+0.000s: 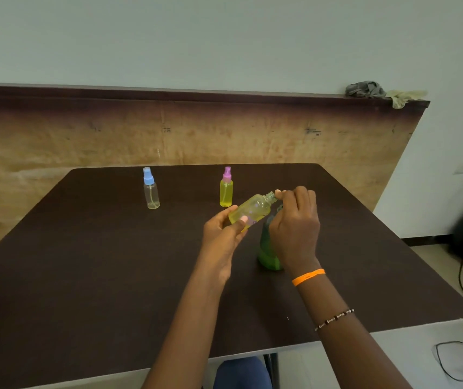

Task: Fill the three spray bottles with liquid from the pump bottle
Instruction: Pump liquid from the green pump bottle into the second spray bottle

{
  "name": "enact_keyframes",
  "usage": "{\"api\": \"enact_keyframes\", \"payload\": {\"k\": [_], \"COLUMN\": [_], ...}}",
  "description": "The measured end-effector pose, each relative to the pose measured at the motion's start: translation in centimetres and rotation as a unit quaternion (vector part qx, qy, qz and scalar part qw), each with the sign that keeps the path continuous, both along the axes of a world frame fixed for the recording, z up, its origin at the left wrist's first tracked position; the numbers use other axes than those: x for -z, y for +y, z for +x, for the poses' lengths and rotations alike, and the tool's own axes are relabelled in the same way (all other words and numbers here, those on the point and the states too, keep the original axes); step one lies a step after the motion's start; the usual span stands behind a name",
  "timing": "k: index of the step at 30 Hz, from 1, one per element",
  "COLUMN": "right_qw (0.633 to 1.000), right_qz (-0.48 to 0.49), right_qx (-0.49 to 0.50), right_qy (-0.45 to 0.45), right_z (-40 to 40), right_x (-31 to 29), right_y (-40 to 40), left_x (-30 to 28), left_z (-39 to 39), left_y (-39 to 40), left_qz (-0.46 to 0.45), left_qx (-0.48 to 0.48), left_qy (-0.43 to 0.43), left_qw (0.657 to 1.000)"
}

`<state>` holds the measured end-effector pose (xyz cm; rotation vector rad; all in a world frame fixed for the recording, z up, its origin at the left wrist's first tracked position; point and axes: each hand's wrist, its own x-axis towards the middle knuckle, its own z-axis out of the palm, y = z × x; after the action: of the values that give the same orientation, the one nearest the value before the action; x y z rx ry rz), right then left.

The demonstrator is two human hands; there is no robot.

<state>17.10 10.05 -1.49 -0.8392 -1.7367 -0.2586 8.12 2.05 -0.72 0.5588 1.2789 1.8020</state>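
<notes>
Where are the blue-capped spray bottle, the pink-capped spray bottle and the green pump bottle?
blue-capped spray bottle (151,195), head view, clear body.
pink-capped spray bottle (226,195), head view, yellow body.
green pump bottle (266,248), head view, lower body.

Left hand (224,231) grips an uncapped yellow bottle (251,210) tilted toward the right hand (294,220) — over the green pump bottle (266,248).

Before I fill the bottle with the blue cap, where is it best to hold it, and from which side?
Grip the blue-capped bottle around its clear round body, below the cap, coming from the near side. It stands upright and alone on the table, with the pink-capped bottle well apart to its right, so probably nothing blocks the way.
</notes>
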Motion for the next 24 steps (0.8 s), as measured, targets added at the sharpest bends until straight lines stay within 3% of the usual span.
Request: {"api": "enact_keyframes", "payload": {"k": [7,14,21,24], "right_qw": [0.999,0.998,0.998,0.998], "right_qz": [-0.031,-0.009,-0.054,-0.054], "right_qx": [-0.034,-0.024,-0.031,-0.033], "right_qy": [-0.029,0.059,-0.024,0.003], "right_z": [0.5,-0.4,0.1,-0.1], "right_x": [-2.4,0.7,-2.6,-1.6], "right_y": [-0.2,0.1,-0.3,-0.1], "left_x": [-0.2,0.1,-0.1,0.2], "left_z": [-0.3,-0.4,-0.6,-0.3], "left_y": [-0.2,0.3,0.0,0.2], "left_qz": [0.006,-0.003,0.010,0.010], "left_qx": [0.002,0.011,0.009,0.010], "left_qy": [0.003,0.007,0.004,0.000], "left_qw": [1.000,1.000,1.000,1.000]}}
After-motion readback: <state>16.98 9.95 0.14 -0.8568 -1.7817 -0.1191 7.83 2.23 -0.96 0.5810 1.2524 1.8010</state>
